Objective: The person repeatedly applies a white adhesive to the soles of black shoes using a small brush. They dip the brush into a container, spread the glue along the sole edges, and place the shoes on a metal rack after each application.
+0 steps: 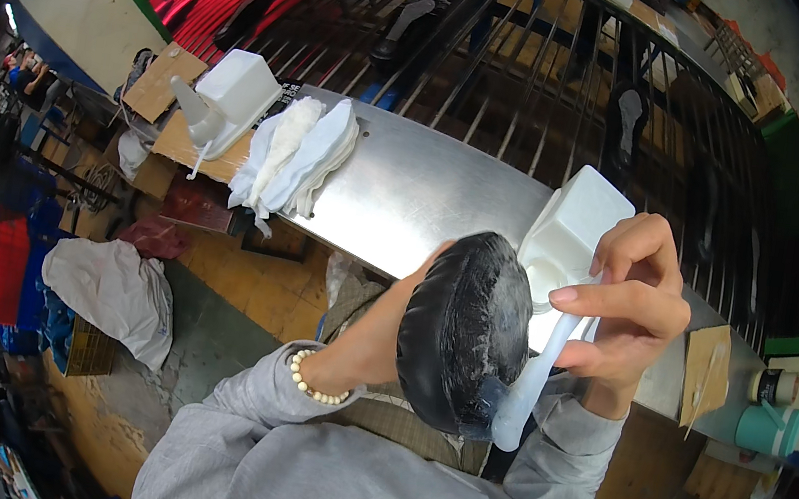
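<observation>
My left hand is wrapped round the far side of a black shoe upper, which appears stretched on a last; most of its fingers are hidden behind it. The upper's underside, greyish and rough, faces right. Between the thumb and fingers of my right hand is a brush with a whitish handle. Its bristle end touches the lower right edge of the upper. Just beyond that hand a white plastic container with a round opening stands on the metal bench.
Folded white cloths lie on the bench, with another white container to their left. Beyond runs a rod conveyor carrying black shoe parts, lit red at left. A teal mug stands right; a white sack sits lower left.
</observation>
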